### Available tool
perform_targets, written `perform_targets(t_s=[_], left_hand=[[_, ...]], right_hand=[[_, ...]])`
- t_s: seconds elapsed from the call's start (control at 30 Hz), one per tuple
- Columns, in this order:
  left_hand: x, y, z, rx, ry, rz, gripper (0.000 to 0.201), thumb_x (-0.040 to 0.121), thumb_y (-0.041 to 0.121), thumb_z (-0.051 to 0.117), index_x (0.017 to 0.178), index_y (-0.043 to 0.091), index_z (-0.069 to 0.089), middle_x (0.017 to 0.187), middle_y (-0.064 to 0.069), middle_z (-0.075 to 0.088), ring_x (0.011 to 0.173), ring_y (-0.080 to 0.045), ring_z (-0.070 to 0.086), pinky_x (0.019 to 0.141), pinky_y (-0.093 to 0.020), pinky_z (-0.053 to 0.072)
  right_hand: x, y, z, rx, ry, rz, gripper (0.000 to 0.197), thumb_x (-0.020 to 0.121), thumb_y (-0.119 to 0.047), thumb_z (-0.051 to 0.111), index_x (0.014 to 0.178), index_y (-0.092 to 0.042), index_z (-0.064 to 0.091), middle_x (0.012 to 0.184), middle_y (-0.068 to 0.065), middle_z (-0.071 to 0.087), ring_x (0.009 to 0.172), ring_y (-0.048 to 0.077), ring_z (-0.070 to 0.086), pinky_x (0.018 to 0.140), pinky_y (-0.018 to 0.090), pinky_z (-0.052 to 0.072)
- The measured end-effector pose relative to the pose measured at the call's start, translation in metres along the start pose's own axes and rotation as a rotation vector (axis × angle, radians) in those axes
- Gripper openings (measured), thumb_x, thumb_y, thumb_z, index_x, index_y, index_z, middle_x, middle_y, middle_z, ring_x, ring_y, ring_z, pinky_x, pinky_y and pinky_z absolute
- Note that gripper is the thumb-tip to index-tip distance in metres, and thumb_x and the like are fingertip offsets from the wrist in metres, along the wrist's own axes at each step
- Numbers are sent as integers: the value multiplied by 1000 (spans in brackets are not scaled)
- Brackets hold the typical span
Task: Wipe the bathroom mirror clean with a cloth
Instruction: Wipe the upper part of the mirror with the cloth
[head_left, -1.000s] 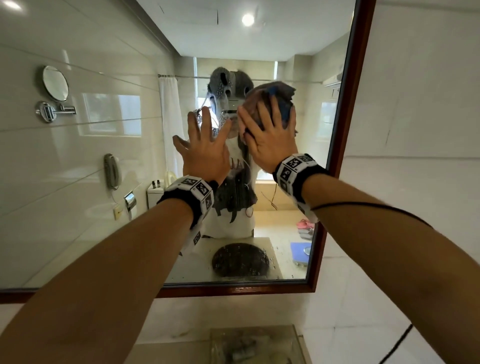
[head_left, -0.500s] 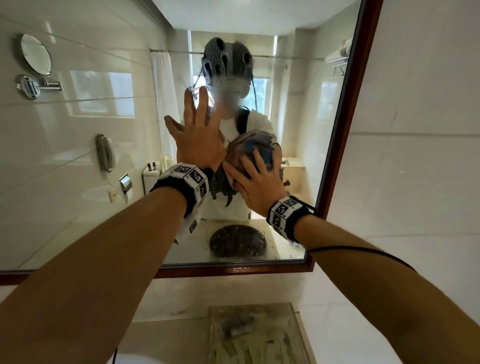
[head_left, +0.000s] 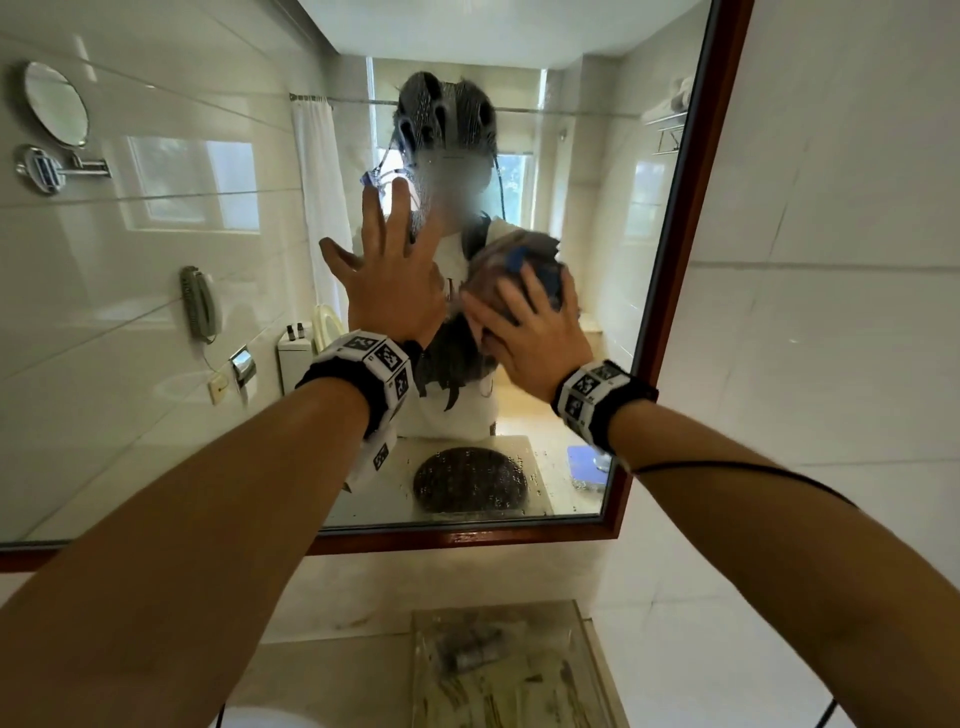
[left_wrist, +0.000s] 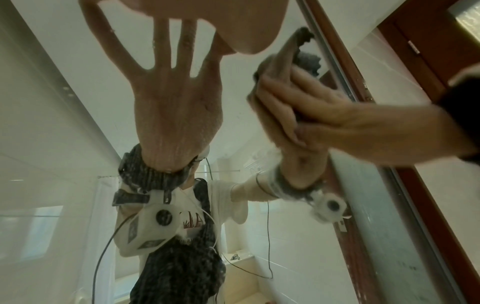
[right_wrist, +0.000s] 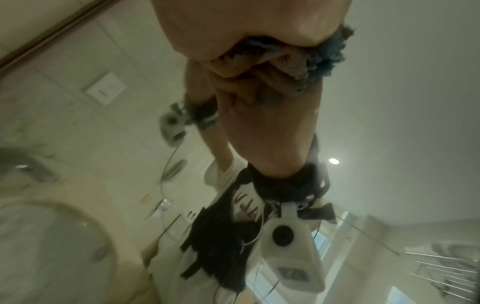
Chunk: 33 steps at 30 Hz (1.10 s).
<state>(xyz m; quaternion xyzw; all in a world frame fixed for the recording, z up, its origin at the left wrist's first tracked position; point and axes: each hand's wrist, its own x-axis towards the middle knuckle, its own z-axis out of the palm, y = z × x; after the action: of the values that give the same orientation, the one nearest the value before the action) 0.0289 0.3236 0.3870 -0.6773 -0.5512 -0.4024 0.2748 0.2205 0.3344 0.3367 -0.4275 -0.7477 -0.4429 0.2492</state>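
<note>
Cloth (head_left: 522, 260), a bunched brown-and-blue wad, sits against the mirror (head_left: 587, 171) toward its right side, held there by the right hand (head_left: 530, 338), whose fingers (head_left: 511, 299) curve over it. Just beside it the left hand (head_left: 389, 291) lies flat on the glass, fingers straight and spread.

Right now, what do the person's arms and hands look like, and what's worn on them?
No sleeves or gloves. Behind the left hand sits a black fabric wristband ringed with white blocks bearing black square-patterned markers; the right hand has a matching wristband. A white marker-tagged housing hangs under the left wrist. A thin black elastic band circles the right forearm.
</note>
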Motion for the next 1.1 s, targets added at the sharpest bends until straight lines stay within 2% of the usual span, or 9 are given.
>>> perform_targets(t_s=[0.13, 0.23, 0.37, 0.47, 0.63, 0.77, 0.87, 0.93, 1.1], left_hand=[[-4, 4, 5, -13, -2, -24, 54, 100, 35, 33, 152, 37, 16, 163, -3, 1, 148, -30, -3, 103, -76, 11], [-12, 5, 11, -2, 18, -16, 53, 100, 37, 31, 151, 36, 18, 162, -5, 5, 148, -31, 0, 102, -76, 13], [-23, 2, 20, 28, 33, 14, 53, 98, 38, 35, 150, 33, 25, 161, -7, 11, 147, -33, 7, 101, -74, 17], [-27, 1, 24, 50, 23, 27, 54, 97, 39, 34, 150, 31, 26, 161, -8, 11, 147, -34, 7, 101, -73, 17], [-30, 3, 27, 49, 33, 22, 53, 97, 37, 37, 149, 31, 28, 161, -8, 12, 147, -34, 7, 101, -74, 17], [-29, 2, 25, 49, 28, 22, 53, 97, 37, 39, 149, 31, 28, 161, -8, 13, 147, -34, 8, 100, -74, 18], [-30, 3, 25, 63, 22, 20, 53, 97, 37, 41, 148, 30, 29, 160, -9, 13, 147, -34, 9, 99, -74, 19], [-31, 5, 25, 58, 20, 12, 53, 97, 36, 41, 148, 30, 30, 160, -9, 13, 147, -34, 8, 99, -74, 19], [-31, 7, 26, 21, 32, 1, 53, 98, 36, 42, 149, 30, 29, 161, -9, 12, 147, -35, 7, 101, -75, 16]], right_hand=[[21, 30, -16, -24, -4, 93, 53, 101, -48, 29, 152, -34, 29, 156, 13, 33, 144, 41, 25, 111, 71, 13], [17, 29, -14, -27, 8, 151, 54, 102, -47, 26, 153, -33, 27, 157, 13, 30, 145, 41, 22, 112, 68, 8], [-3, 11, 1, 21, 36, 276, 54, 102, -45, 31, 154, -31, 25, 156, 15, 31, 143, 41, 25, 113, 65, 7], [-37, 1, 18, 30, 32, 257, 56, 100, -43, 39, 153, -31, 24, 153, 17, 34, 141, 42, 27, 114, 67, 11], [-68, -5, 25, 35, -41, 244, 57, 100, -44, 39, 154, -32, 23, 152, 16, 34, 139, 42, 28, 113, 67, 15], [-48, 11, 12, 22, -38, 274, 56, 100, -44, 38, 153, -30, 27, 153, 17, 34, 140, 43, 29, 111, 68, 19], [-8, 35, -7, 49, -6, 410, 58, 101, -47, 29, 156, -30, 18, 160, 18, 20, 146, 42, 16, 113, 66, 9], [14, 49, -21, 57, 3, 432, 58, 101, -48, 27, 156, -31, 14, 161, 17, 14, 148, 41, 10, 113, 64, 6], [21, 53, -19, 50, 35, 437, 58, 102, -46, 28, 155, -30, 15, 160, 20, 16, 147, 42, 11, 114, 65, 7]])
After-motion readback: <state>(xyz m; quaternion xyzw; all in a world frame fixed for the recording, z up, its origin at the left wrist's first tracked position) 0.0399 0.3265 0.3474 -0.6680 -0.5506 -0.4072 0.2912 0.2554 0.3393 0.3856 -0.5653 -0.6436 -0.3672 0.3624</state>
